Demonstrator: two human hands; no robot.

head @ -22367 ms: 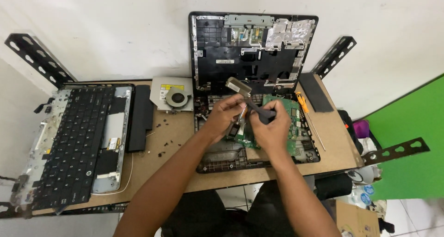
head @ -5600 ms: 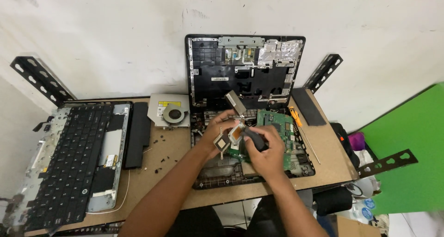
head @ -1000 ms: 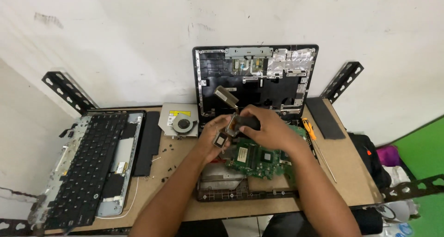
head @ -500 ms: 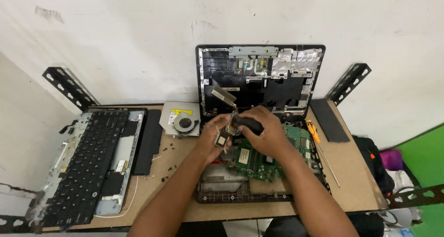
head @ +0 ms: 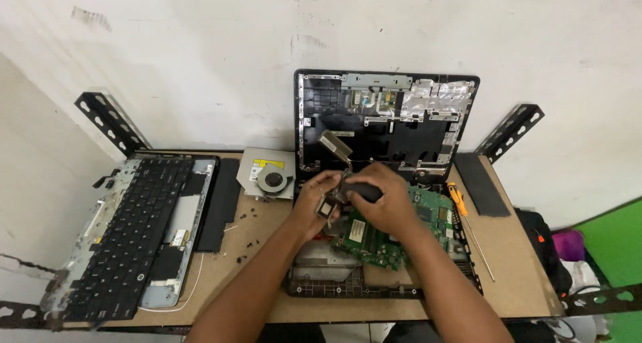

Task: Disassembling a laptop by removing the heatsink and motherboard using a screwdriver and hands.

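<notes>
Both forearms reach in from the near edge of the bench and converge at its middle. Left hand (head: 313, 206): fingers curled, thumb uppermost, closed in a pinch. Right hand (head: 382, 201): palm down, fingers wrapped shut in a grip, wrist slightly bent. The two hands touch at the fingertips.
</notes>
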